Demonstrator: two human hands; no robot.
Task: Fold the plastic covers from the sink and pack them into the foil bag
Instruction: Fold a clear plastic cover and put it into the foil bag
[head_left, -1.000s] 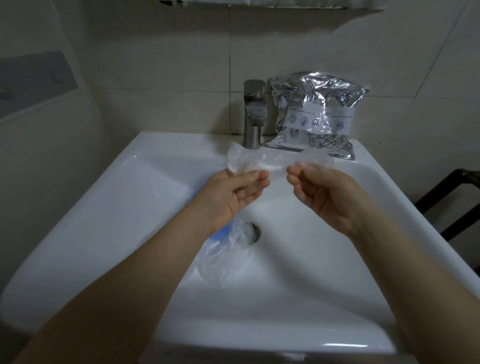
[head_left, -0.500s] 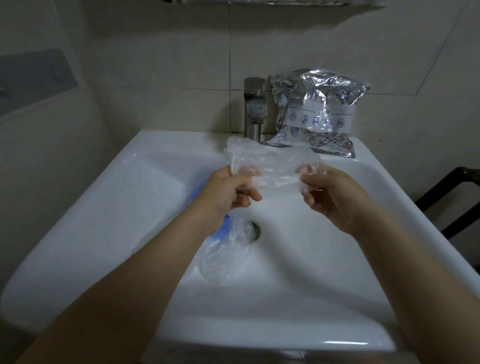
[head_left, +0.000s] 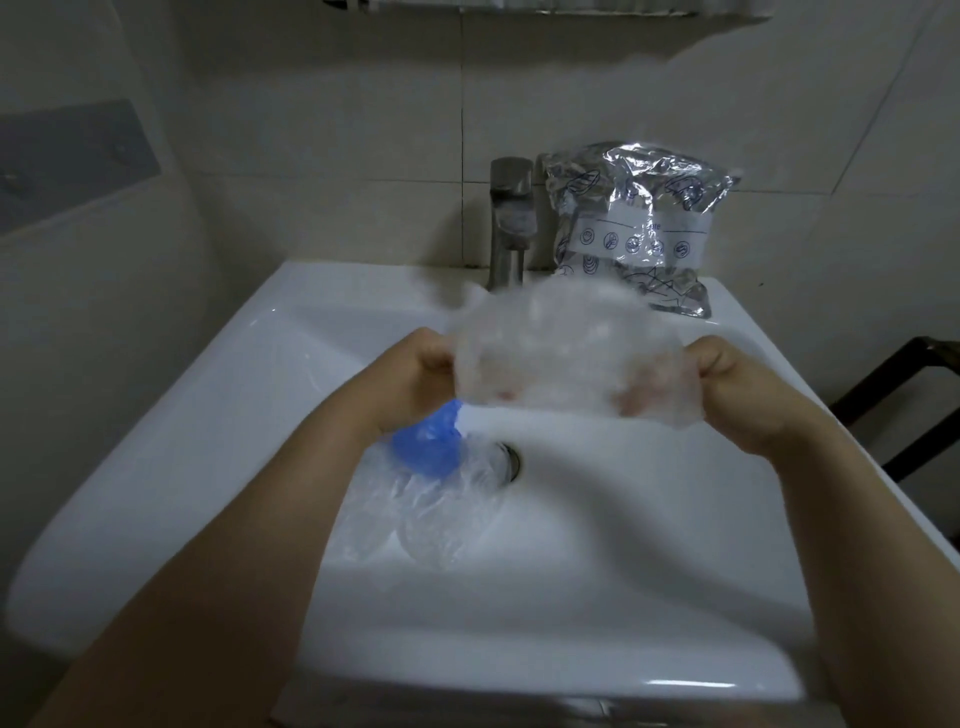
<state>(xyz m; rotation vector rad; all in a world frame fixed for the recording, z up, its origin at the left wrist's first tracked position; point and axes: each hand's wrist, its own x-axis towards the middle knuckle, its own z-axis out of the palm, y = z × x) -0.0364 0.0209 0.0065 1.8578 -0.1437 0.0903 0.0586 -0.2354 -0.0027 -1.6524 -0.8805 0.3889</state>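
Note:
A clear plastic cover (head_left: 561, 353) is stretched in the air above the white sink (head_left: 208, 426), blurred by motion. My left hand (head_left: 415, 374) grips its left edge and my right hand (head_left: 727, 384) grips its right edge, fingers curled behind the film. Below, near the drain (head_left: 511, 462), lie more clear covers (head_left: 431, 514) and a blue one (head_left: 428, 447), partly hidden by my left wrist. The crinkled silver foil bag (head_left: 634, 223) stands on the sink's back ledge, right of the tap.
A steel tap (head_left: 511, 223) rises at the back centre of the sink against a tiled wall. A dark metal frame (head_left: 904, 395) stands to the right of the sink.
The cover went from a narrow strip pinched between both hands to a wider sheet. My hands moved apart and now hold it spread out.

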